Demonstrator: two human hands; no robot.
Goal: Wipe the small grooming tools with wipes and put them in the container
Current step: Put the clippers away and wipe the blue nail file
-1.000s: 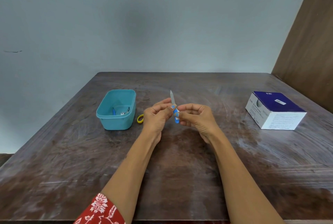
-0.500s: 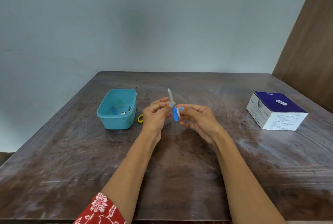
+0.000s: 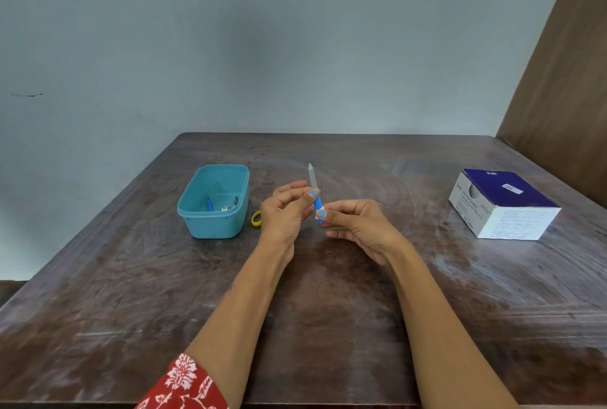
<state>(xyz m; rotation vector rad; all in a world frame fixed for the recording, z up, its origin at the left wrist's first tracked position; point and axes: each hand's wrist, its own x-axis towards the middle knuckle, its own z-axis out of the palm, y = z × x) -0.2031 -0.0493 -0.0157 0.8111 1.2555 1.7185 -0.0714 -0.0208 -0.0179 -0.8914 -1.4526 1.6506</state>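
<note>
Blue-handled nail file [image 3: 315, 193] is pinched between both hands above the table [image 3: 328, 310]: the left hand [image 3: 285, 214] grips it where blade meets handle, while the right hand [image 3: 358, 228] pinches a small white wipe [image 3: 319, 215] around the handle's lower end. Its long axis stands nearly upright, tip toward 12 o'clock, tilted slightly to 11. To wipe well, probably hold the left pinch steady and draw the wipe lengthwise. The teal container [image 3: 213, 228], at 9 o'clock from the hands, already holds tools.
</note>
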